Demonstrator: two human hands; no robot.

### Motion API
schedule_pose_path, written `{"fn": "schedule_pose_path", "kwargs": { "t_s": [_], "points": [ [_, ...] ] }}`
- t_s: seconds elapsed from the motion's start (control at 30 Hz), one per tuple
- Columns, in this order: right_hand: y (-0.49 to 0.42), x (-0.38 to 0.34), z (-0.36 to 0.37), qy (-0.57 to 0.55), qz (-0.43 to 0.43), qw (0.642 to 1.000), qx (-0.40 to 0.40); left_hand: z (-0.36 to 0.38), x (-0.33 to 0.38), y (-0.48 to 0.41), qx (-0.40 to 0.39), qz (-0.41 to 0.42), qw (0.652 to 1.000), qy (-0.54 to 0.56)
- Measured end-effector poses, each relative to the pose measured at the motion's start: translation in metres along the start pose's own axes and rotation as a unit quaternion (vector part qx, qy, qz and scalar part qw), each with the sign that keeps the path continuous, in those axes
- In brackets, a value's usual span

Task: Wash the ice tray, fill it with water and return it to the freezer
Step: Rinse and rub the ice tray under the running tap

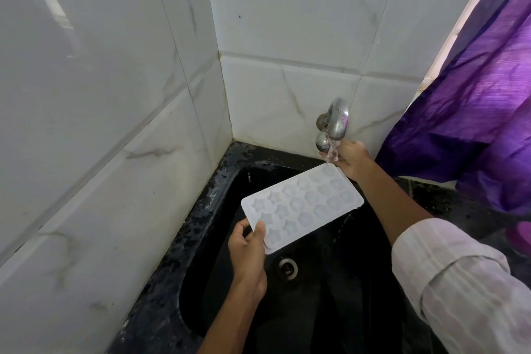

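A white ice tray (pixel 301 204) with star and round moulds hangs tilted over the black sink (pixel 201 238). My left hand (pixel 248 250) grips its near corner, thumb on top. My right hand (pixel 349 159) is up at the far end of the tray, right under the metal tap (pixel 337 121). Water runs from the spout over my right fingers and onto the tray's far corner. Whether my right fingers hold the tray or the tap's knob is hidden.
The sink sits in a corner of white marbled wall tiles (pixel 115 95). Its drain (pixel 288 267) lies below the tray. A purple curtain (pixel 474 100) hangs at the right over the wet black counter (pixel 431 198).
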State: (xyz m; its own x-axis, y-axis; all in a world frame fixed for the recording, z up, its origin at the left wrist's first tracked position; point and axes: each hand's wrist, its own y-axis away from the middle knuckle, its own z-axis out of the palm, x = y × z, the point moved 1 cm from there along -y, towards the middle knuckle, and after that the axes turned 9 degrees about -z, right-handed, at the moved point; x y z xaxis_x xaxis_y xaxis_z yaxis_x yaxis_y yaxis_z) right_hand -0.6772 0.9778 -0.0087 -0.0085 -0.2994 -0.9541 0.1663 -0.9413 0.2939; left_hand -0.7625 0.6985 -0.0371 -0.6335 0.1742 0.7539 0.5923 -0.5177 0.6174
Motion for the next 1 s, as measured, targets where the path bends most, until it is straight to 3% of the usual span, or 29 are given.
{"fn": "schedule_pose_path", "kwargs": {
  "t_s": [0.7, 0.77, 0.83, 1.0],
  "points": [
    [-0.007, 0.004, -0.005, -0.006, -0.003, 1.000, -0.025, 0.003, 0.000, -0.003, -0.006, -0.011, 1.000, 0.004],
    [0.000, 0.006, -0.007, 0.104, -0.049, 0.993, -0.010, 0.003, 0.000, -0.003, -0.001, -0.011, 1.000, 0.008],
    [0.015, 0.005, -0.011, 0.236, -0.141, 0.961, 0.019, 0.002, 0.001, -0.004, 0.002, -0.009, 1.000, 0.011],
    [0.063, 0.019, -0.034, 0.326, -0.321, 0.889, 0.035, 0.003, 0.003, -0.005, 0.005, -0.005, 1.000, 0.026]
  ]
}}
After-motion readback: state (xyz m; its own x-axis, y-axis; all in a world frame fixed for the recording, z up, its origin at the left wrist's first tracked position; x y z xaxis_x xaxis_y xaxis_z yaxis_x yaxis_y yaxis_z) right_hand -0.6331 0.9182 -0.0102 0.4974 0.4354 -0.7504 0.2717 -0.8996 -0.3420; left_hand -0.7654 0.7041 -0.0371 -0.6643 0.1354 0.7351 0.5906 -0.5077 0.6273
